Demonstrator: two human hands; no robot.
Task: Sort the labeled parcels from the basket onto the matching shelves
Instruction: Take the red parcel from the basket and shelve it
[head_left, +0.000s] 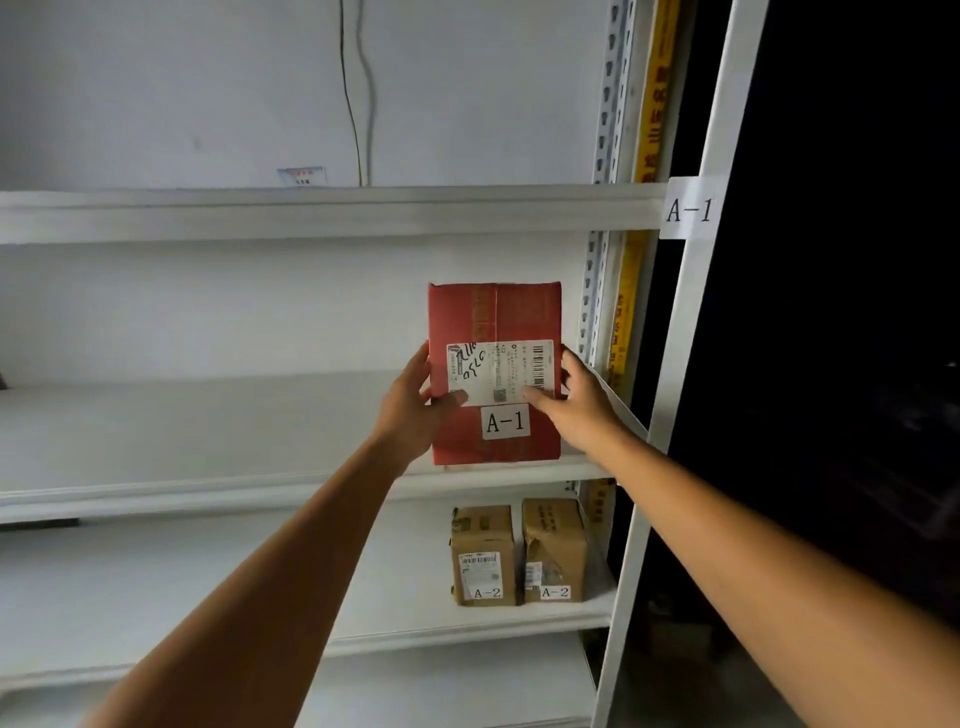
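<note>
A red parcel (496, 317) with a white shipping label and an "A-1" sticker stands upright at the right end of a white shelf board (208, 447). My left hand (415, 405) grips its left side with the thumb across the front. My right hand (576, 400) holds its right side, thumb on the label. An "A-1" tag (690, 209) is fixed to the white upright at the level of the board above. On the shelf below stand two brown parcels (484, 556) (555, 551), each marked "A-2". The basket is out of view.
The white rack has several boards; the top one (311, 210) carries a small card (302, 176) near a hanging cable. A perforated post (597, 291) and a yellow strip (626, 312) stand at the right. Beyond the upright it is dark.
</note>
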